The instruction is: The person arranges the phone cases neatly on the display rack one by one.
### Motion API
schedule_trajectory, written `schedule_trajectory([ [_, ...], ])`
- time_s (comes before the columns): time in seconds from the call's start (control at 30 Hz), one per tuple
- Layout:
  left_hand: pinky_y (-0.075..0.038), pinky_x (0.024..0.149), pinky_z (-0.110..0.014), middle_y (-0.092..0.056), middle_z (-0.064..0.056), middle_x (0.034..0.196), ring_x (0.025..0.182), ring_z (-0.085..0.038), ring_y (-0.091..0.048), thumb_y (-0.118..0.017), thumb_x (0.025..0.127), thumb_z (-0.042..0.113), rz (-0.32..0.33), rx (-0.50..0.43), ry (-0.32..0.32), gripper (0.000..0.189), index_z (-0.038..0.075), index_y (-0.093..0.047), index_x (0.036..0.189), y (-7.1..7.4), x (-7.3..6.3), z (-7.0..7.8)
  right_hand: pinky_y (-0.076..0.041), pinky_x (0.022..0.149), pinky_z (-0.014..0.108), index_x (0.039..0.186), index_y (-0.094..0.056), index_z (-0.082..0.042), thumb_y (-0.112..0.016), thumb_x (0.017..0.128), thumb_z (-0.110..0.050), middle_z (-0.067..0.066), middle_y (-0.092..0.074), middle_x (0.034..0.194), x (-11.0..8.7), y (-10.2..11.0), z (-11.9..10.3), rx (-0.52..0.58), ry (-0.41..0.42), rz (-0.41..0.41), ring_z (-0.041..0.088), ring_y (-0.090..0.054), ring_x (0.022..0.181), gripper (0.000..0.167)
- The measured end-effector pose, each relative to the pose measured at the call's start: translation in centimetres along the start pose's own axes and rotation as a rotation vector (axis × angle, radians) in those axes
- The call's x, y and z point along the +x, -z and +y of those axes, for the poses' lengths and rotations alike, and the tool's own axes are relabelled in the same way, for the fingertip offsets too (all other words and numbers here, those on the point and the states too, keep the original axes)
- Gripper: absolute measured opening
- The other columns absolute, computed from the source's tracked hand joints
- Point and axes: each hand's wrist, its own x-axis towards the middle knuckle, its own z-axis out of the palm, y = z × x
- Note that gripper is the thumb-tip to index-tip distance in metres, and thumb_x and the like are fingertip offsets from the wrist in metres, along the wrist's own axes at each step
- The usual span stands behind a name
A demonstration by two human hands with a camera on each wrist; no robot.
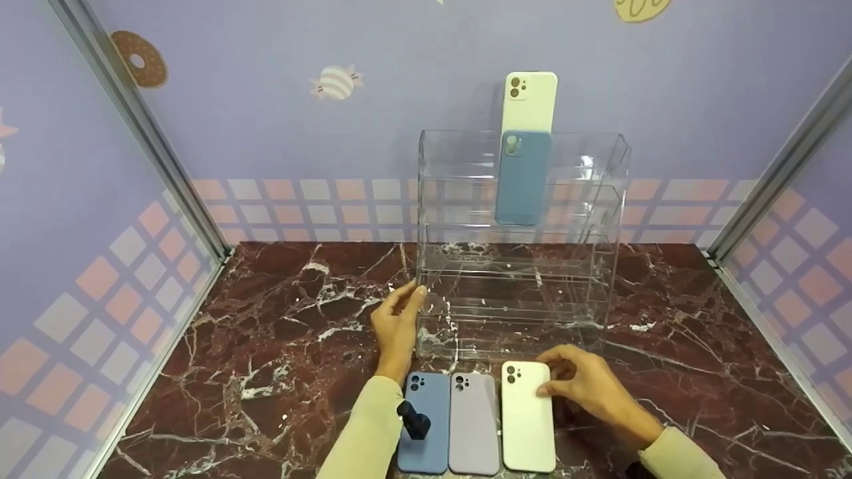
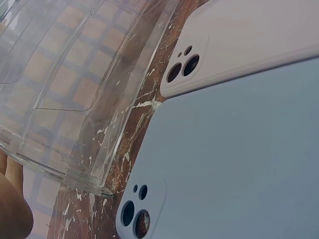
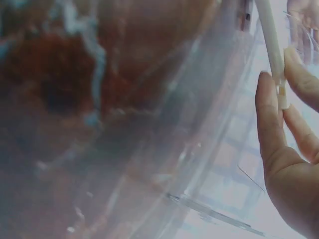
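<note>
On a marbled counter (image 1: 279,399), a clear tiered rack (image 1: 479,273) — left hand (image 1: 397,326) at its side, grip unclear — stands behind a right hand (image 1: 587,386) narrowly pinching a white phone case (image 1: 526,429) by its edge, apparently the pick-up step, an upright lift rackward likely called for next.

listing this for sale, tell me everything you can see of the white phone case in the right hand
The white phone case is a slim, rounded rectangle, apparently smooth plastic or silicone, with dark camera holes near its upper left corner. Its back faces the head camera. The right hand pinches its upper right side, thumb on the back. It is right of the lilac-grey case, slightly apart in the head view. Whether it touches the table is unclear.
</note>
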Motion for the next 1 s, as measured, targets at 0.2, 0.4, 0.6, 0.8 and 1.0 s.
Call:
schedule_trajectory([
  [0.2, -0.056, 0.072, -0.022, -0.079, -0.012, 0.102, 0.086, -0.018, -0.071, -0.081, 0.094, 0.010, 0.006, -0.003, -0.013, 0.028, -0.003, -0.078, 0.119, 0.0, 0.0, -0.1, -0.063, 0.074, 0.030, 0.113, -0.075, 0.001, -0.086, 0.086, -0.002, 0.011, -0.077, 0.100, 0.4, 0.8, -0.7, 0.041, 0.060, 0.020, 0.018, -0.074, 0.084, 0.030],
  [0.4, -0.057, 0.072, -0.024, -0.078, -0.012, 0.102, 0.087, -0.022, -0.072, -0.081, 0.095, 0.009, 0.002, -0.005, -0.010, 0.027, -0.004, -0.078, 0.119, 0.0, 0.1, 0.0, -0.064, 0.072, 0.035, 0.115, -0.073, 0.006, -0.076, 0.093, 0.005, 0.020, -0.076, 0.107, 0.7, 1.5, -1.5, 0.133, 0.073, 0.029, 0.021, -0.076, 0.086, 0.023],
  [0.6, -0.059, 0.078, -0.029, -0.079, -0.012, 0.102, 0.085, -0.013, -0.071, -0.081, 0.094, 0.007, 0.009, -0.010, 0.006, 0.027, -0.004, -0.078, 0.118, -0.1, 0.2, 0.1, -0.064, 0.071, 0.039, 0.115, -0.074, 0.007, -0.076, 0.092, 0.007, 0.021, -0.076, 0.106, 1.3, 2.5, -2.6, 0.153, 0.089, 0.091, 0.019, -0.075, 0.082, 0.023],
  [0.8, -0.057, 0.073, -0.023, -0.079, -0.011, 0.100, 0.082, -0.012, -0.069, -0.082, 0.093, 0.008, 0.019, 0.005, 0.001, 0.027, -0.003, -0.078, 0.117, -0.1, 0.2, 0.0, -0.064, 0.071, 0.036, 0.112, -0.076, 0.002, -0.078, 0.090, 0.008, 0.015, -0.077, 0.102, 2.3, 3.8, -3.9, 0.096, 0.116, 0.180, 0.016, -0.075, 0.080, 0.024],
  [1.0, -0.054, 0.070, -0.021, -0.079, -0.010, 0.100, 0.082, -0.011, -0.068, -0.082, 0.093, 0.009, 0.018, 0.012, -0.002, 0.027, -0.001, -0.079, 0.118, 0.0, 0.1, 0.2, -0.063, 0.068, 0.028, 0.113, -0.076, 0.002, -0.077, 0.089, 0.011, 0.015, -0.077, 0.100, 3.5, 5.5, -5.7, 0.072, 0.124, 0.232, 0.017, -0.074, 0.078, 0.025],
])
